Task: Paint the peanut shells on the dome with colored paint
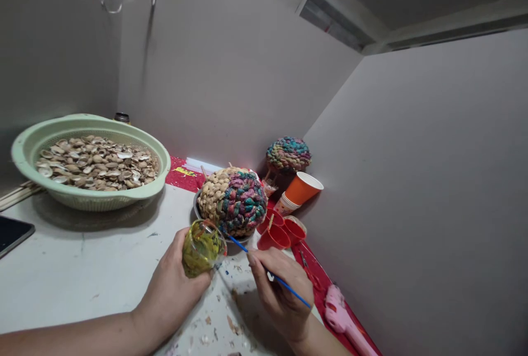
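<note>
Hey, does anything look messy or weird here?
Yes: crumbs lie scattered on the table, between the left hand and right hand and nearer the camera. They look odd because they're loose, not in a bowl. Nothing looks clearly broken.

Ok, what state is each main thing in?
Clear cup: in left hand, smeared yellow inside
Blue brush: in right hand
Nearer ball: partly coloured, partly bare
Farther ball: visible side coloured
Green basin: holding shells
Orange cup: open-topped
Red cups: open-topped, stick in one
Phone: screen dark
Pink glue gun: lying down
</note>
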Demonstrator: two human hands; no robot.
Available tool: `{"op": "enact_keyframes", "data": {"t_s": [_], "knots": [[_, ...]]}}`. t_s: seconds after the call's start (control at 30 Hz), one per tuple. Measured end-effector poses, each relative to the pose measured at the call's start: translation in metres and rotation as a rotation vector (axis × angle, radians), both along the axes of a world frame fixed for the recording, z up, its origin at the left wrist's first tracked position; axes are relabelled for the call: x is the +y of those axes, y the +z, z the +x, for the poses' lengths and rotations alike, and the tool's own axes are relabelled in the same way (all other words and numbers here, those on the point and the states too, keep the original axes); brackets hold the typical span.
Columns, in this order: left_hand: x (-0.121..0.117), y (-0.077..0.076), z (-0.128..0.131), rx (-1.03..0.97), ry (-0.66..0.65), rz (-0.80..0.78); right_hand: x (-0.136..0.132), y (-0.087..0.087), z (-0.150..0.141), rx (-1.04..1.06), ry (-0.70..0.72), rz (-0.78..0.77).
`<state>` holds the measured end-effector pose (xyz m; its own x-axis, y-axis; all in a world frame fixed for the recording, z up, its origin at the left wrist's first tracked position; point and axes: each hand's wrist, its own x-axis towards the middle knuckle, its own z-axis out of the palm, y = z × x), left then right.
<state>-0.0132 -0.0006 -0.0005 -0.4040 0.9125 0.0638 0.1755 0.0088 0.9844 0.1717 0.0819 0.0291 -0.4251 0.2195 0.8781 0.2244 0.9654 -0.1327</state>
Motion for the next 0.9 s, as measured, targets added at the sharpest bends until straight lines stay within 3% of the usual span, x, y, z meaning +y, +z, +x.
{"op": "enact_keyframes", "data": {"t_s": [0.33,0.63,0.9], "knots": [[0.001,-0.001,0.001,0.019,-0.017,0.006,0.009,-0.005,-0.002,0.000,0.017,0.123],[-0.001,-0.004,0.000,-0.023,-0.031,0.029,-0.001,-0.001,0.001,-0.083,0.022,0.103],[0.001,-0.007,0.000,-0.024,-0.037,0.034,0.003,0.000,-0.001,-0.034,0.026,0.160]]}}
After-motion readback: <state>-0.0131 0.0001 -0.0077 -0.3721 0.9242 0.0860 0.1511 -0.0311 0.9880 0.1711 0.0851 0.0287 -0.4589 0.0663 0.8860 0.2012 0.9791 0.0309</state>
